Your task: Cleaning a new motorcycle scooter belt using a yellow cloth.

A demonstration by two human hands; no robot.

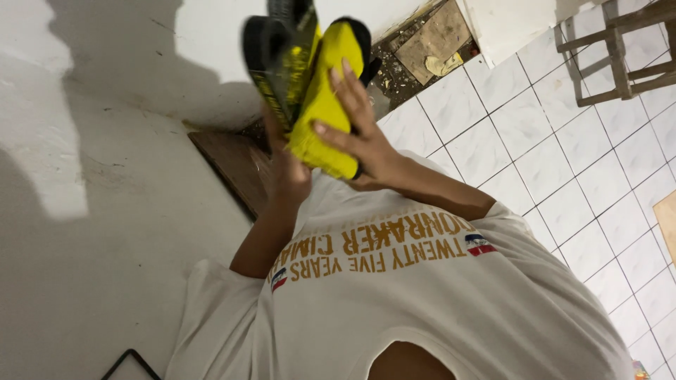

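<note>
I hold a pair of yellow and black shoes in front of my chest, pressed side by side. My left hand (pixel 287 172) grips the black-edged shoe (pixel 278 49) from below; most of its fingers are hidden behind it. My right hand (pixel 360 134) lies spread over the yellow shoe (pixel 325 98), fingers across its upper and thumb underneath. My white printed T-shirt (pixel 422 302) fills the lower part of the view.
White floor tiles (pixel 563 162) spread to the right. A wooden chair (pixel 620 49) stands at the top right. A dark wooden board (pixel 236 165) lies by the white wall (pixel 84 211). Rubble and a cardboard piece (pixel 433 39) sit at the wall's foot.
</note>
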